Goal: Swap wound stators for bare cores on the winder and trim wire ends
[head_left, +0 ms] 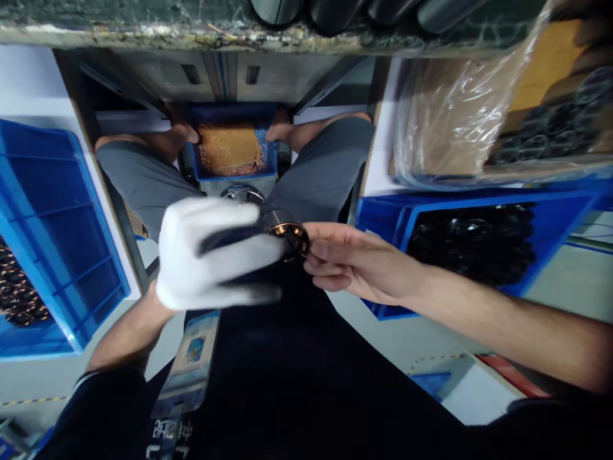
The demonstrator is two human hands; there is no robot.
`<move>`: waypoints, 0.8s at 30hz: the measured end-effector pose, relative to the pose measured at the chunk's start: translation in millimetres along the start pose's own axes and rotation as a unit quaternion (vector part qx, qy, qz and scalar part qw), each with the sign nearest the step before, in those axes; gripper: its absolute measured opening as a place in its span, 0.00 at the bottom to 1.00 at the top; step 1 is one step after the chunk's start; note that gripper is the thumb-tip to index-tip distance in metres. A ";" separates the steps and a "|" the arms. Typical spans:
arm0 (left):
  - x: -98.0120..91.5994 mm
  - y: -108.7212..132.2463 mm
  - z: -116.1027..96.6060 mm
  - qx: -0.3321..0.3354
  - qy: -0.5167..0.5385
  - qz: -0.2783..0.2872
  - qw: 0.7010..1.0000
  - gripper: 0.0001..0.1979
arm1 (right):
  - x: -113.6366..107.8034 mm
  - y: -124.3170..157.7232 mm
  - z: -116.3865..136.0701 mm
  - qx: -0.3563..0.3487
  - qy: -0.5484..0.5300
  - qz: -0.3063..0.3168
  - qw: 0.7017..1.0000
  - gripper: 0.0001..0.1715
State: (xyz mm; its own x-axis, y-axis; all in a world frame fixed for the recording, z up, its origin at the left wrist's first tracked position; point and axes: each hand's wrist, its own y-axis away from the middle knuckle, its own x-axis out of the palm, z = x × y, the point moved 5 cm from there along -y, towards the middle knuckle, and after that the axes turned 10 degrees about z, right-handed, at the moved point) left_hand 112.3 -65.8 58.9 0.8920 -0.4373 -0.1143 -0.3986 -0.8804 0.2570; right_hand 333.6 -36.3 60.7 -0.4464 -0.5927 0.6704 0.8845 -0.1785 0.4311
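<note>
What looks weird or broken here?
The edge of the green workbench looks scuffed and patchy, as if worn. Also, the left hand wears a white glove, but the right hand, holding a round part, is bare. Nothing looks clearly spilled.

The left hand (211,255) is gloved in plain white. The part (295,241) is black inside with a glinting copper rim. The shirt (287,358) is near-black, printed with white characters; the trousers (143,182) are slate grey. Blue colours the left bin (62,211), right bin (383,220) and far bin (234,112), the last holding tan card (234,145) and coppery bits (205,156). The far bench edge (158,35) is dark green, mottled white and yellow. Yellow-and-black dashes mark the near-left floor (33,401).
</note>
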 end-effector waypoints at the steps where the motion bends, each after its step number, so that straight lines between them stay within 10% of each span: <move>1: 0.4 -7.4 -2.6 0.017 -0.034 0.015 0.999 0.22 | -1.2 -1.5 3.2 -0.013 0.060 0.001 0.998 0.24; 7: 59.8 -28.7 5.9 -0.061 0.188 0.235 0.952 0.18 | -18.8 -1.6 57.9 -0.066 0.379 0.016 0.923 0.24; 11: 47.5 -25.0 -3.7 -0.033 0.051 0.097 0.993 0.16 | -25.0 15.4 85.9 -0.080 0.534 -0.018 0.842 0.15; 13: 34.8 -27.2 -14.2 0.030 -0.057 0.033 0.997 0.16 | -26.6 18.8 80.9 -0.051 0.501 0.010 0.864 0.18; 17: 33.6 -39.0 -27.7 0.092 -0.126 0.085 0.984 0.13 | -25.1 12.6 42.7 0.040 0.306 0.121 0.944 0.20; 24: 40.6 -34.4 -16.2 0.030 -0.038 0.143 0.989 0.16 | -26.0 1.5 39.6 -0.044 0.319 -0.033 0.946 0.23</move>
State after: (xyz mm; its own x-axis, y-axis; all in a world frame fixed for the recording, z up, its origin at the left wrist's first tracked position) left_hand 165.6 -50.3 61.0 0.7241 -0.6797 -0.1172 -0.6453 -0.7276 0.2328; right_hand 341.1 10.0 67.8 -0.3535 -0.9264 0.1296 0.8779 -0.2807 0.3880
